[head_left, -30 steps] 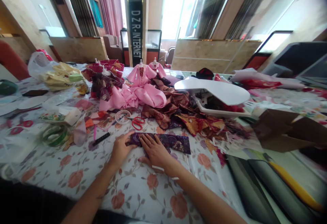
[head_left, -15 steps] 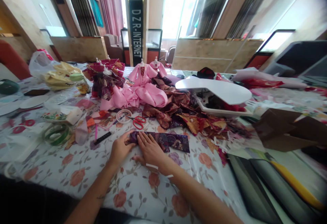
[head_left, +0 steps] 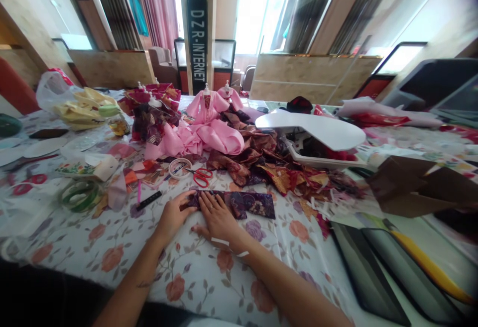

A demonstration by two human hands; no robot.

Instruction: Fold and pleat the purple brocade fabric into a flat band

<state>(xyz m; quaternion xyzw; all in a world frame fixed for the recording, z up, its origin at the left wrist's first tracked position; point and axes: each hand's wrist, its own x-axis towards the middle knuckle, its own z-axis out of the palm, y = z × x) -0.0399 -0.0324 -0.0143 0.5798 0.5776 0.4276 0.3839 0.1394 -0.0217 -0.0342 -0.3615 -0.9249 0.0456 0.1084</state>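
A dark purple patterned fabric strip [head_left: 260,204], folded flat, lies on the flowered tablecloth [head_left: 149,247] in front of me. My left hand [head_left: 175,216] holds its left end, thumb on the near side and fingers on the far side. Flat across the strip, my right hand [head_left: 218,218] presses down with fingers stretched out; two white strips are stuck near that wrist. The right part of the fabric extends past my right hand. Just beyond the hands are red-handled scissors [head_left: 202,177], a roll of white tape [head_left: 180,168] and a small black strip [head_left: 149,200].
Pink fabric [head_left: 220,138] and small dressed figures [head_left: 205,105] stand behind, beside brown fabric [head_left: 257,145]. A white lidded box [head_left: 317,130] and fabric scraps [head_left: 298,180] lie to the right, near a brown carton [head_left: 418,185]. Green tape [head_left: 80,195] sits left.
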